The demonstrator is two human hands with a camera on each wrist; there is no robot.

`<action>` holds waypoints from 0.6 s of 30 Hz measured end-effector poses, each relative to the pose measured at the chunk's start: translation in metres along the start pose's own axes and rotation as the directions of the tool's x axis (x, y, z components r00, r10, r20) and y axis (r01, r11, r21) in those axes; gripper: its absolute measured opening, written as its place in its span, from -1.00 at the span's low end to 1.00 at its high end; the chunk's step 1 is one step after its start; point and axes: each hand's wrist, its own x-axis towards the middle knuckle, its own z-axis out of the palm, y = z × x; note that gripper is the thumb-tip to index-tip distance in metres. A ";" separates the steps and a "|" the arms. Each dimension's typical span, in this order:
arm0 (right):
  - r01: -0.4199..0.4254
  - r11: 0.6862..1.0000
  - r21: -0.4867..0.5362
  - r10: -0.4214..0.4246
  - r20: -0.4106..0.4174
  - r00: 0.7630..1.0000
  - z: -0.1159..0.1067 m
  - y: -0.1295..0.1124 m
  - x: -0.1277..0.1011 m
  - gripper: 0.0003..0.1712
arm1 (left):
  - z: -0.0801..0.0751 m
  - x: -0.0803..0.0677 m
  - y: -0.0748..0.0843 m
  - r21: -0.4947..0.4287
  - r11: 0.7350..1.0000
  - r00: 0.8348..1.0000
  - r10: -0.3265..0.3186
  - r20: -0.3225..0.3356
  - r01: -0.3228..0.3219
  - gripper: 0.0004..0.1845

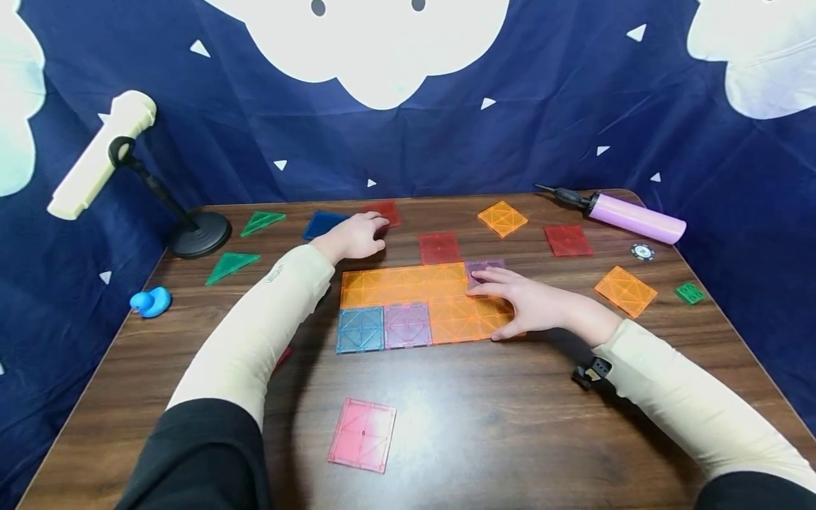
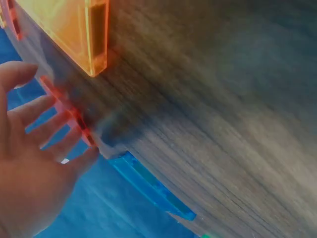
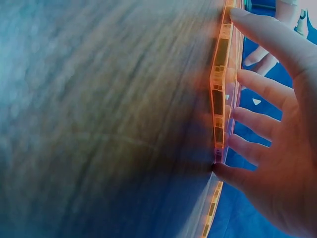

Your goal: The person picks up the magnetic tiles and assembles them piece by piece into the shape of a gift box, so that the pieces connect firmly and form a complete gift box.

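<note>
Our left hand (image 1: 353, 237) lies flat on red translucent square tile (image 1: 384, 211) nr far edge of surface (image 1: 484, 425); our right hand (image 1: 529, 304) is spread on orange tile (image 1: 465, 319). A shove could split the joined mat.

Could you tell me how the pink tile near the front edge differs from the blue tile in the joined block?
The pink tile lies alone near the front of the table; the blue tile is joined edge to edge with the other tiles of the flat block. The pink tile sits slightly turned and looks larger; the blue tile sits square to the block. Neither hand touches either. Both are see-through squares lying flat, with a crossed pattern inside.
</note>
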 end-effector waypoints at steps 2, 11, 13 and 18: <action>-0.002 1.000 -0.001 0.002 -0.002 1.000 -0.001 0.000 0.000 -0.10 | 0.001 -0.004 0.003 -0.007 1.000 1.000 0.030 0.001 -0.030 -0.35; -0.001 1.000 -0.001 0.001 -0.009 1.000 -0.001 0.001 0.000 -0.10 | 0.014 -0.034 0.027 -0.028 0.985 0.985 0.171 0.004 -0.170 -0.39; -0.005 1.000 0.005 0.005 -0.004 1.000 0.000 0.001 0.000 -0.09 | 0.017 -0.040 0.032 -0.017 0.980 0.980 0.197 -0.011 -0.198 -0.41; -0.002 1.000 0.012 0.002 -0.002 1.000 0.001 0.001 0.000 -0.10 | 0.021 -0.052 0.043 -0.001 0.980 0.980 0.198 -0.029 -0.198 -0.44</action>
